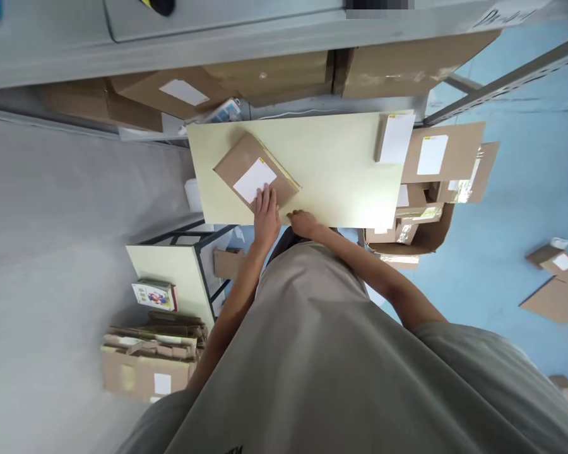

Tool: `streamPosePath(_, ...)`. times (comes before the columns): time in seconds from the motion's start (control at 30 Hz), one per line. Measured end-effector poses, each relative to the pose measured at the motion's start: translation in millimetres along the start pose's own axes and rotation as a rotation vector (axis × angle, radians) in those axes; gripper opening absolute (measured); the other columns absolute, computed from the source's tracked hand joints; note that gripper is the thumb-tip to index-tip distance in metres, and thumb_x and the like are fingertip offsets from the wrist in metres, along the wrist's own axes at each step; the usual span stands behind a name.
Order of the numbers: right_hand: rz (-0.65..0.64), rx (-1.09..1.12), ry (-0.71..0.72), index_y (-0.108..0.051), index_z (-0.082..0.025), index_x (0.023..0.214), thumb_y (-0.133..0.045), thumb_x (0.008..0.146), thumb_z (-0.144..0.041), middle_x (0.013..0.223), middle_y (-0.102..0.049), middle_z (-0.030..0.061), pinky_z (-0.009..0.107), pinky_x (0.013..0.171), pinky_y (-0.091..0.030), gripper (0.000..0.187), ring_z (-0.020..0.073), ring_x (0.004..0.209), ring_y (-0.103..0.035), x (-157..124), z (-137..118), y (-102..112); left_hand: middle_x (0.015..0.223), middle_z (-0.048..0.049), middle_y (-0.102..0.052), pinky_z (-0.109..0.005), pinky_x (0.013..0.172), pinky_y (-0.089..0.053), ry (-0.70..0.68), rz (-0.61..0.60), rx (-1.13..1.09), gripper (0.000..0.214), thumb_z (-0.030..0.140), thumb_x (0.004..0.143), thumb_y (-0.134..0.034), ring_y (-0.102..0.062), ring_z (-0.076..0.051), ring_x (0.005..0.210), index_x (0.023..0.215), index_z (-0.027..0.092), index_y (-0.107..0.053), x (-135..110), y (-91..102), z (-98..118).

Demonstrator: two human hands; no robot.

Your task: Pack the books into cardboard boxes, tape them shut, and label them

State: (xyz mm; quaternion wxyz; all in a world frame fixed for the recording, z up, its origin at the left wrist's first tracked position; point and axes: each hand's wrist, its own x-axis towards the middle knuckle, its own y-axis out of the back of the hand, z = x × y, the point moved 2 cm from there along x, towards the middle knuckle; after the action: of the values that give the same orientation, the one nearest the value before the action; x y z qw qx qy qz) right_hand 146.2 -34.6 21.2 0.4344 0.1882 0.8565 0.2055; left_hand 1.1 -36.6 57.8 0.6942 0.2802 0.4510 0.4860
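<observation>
Pale tabletop (341,164): white label (253,181) already on carton (240,157) under left hand (267,215), fingers flat; right hand (303,223) curled alongside, grip unclear; remaining work not evident.

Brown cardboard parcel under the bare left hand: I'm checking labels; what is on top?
A white rectangular paper label and the left hand, which hides parts of both label and parcel.

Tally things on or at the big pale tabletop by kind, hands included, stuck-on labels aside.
Cardboard parcel: 1
White-topped stack or box, cannot tell which: 1
Hands, left hand and right hand: 2
Total: 4
</observation>
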Motion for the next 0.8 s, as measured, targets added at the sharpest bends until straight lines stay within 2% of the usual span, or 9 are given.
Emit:
streamPosePath(0.07,-0.014,0.014,0.069,-0.06,-0.013,0.15,-0.043,0.105,-0.011,0.143,-0.068,0.0208,0.037,0.104,-0.053,0.048,0.0289,0.129,-0.067,12,-16,-9,0.183,-0.0111,-0.02,-0.054,0.141,-0.012,0.002,-0.001,-0.004,0.062,0.028,0.11,-0.032,-0.004,-0.025,0.172,0.171,0.016,-0.035,2,-1.0,0)
streamPosePath(0.17,0.01,-0.006,0.086,-0.052,-0.011,0.156,-0.037,0.108,-0.013,0.148,-0.063,0.0245,0.041,0.105,-0.053,0.05,0.0307,0.132,-0.066,22,-27,-5,0.183,-0.011,-0.021,-0.051,0.141,-0.013,-0.02,0.017,-0.034,0.061,0.033,0.112,-0.029,-0.005,-0.025,0.172,0.17,0.015,-0.037,3,-2.0,-3)
streamPosePath(0.23,0.049,-0.029,0.019,-0.052,-0.011,0.155,-0.035,0.108,-0.013,0.149,-0.062,0.0261,0.042,0.104,-0.053,0.05,0.0316,0.13,-0.066,22,-16,5,0.183,-0.0109,-0.022,-0.052,0.141,-0.013,-0.034,0.028,-0.067,0.061,0.038,0.113,-0.028,-0.006,-0.026,0.172,0.17,0.016,-0.038,3,-3.0,-7)
streamPosePath(0.33,0.122,-0.041,-0.138,-0.053,-0.009,0.154,-0.034,0.107,-0.01,0.147,-0.063,0.0275,0.042,0.101,-0.054,0.051,0.0322,0.126,-0.069,15,16,24,0.182,-0.0118,-0.023,-0.055,0.141,-0.013,-0.041,0.034,-0.09,0.062,0.041,0.114,-0.028,-0.006,-0.027,0.172,0.169,0.016,-0.04,4,-4.8,-10)
streamPosePath(0.43,0.185,-0.036,-0.223,-0.053,-0.008,0.153,-0.035,0.105,-0.006,0.145,-0.065,0.0279,0.042,0.098,-0.055,0.052,0.0325,0.123,-0.071,15,42,45,0.182,-0.0119,-0.024,-0.056,0.141,-0.012,-0.035,0.033,-0.073,0.061,0.04,0.114,-0.028,-0.006,-0.028,0.172,0.169,0.015,-0.04,5,-6.4,-10)
streamPosePath(0.63,0.161,0.018,-0.201,-0.069,-0.01,0.137,-0.051,0.103,-0.009,0.133,-0.074,0.0245,0.043,0.105,-0.055,0.038,0.0339,0.128,-0.07,39,44,73,0.181,-0.0145,-0.028,-0.055,0.139,-0.017,-0.06,0.039,-0.023,0.059,0.032,0.111,-0.036,-0.014,-0.032,0.171,0.166,0.012,-0.045,0,-0.7,-2)
streamPosePath(0.7,0.212,0.111,-0.263,-0.066,-0.011,0.142,-0.054,0.104,-0.012,0.134,-0.074,0.025,0.047,0.109,-0.054,0.04,0.0354,0.129,-0.07,37,46,77,0.178,-0.0173,-0.034,-0.056,0.137,-0.024,-0.062,0.018,-0.023,0.058,0.032,0.108,-0.043,-0.024,-0.036,0.169,0.161,0.01,-0.051,5,9.4,-1)
streamPosePath(0.8,0.367,0.529,-0.43,-0.066,-0.008,0.137,-0.057,0.106,-0.02,0.133,-0.073,0.0285,0.053,0.113,-0.052,0.034,0.0388,0.133,-0.068,21,52,73,0.163,-0.0205,-0.056,-0.056,0.13,-0.037,-0.014,0.011,-0.058,0.055,0.037,0.107,-0.048,-0.049,-0.039,0.155,0.155,0.012,-0.058,37,37.1,-11)
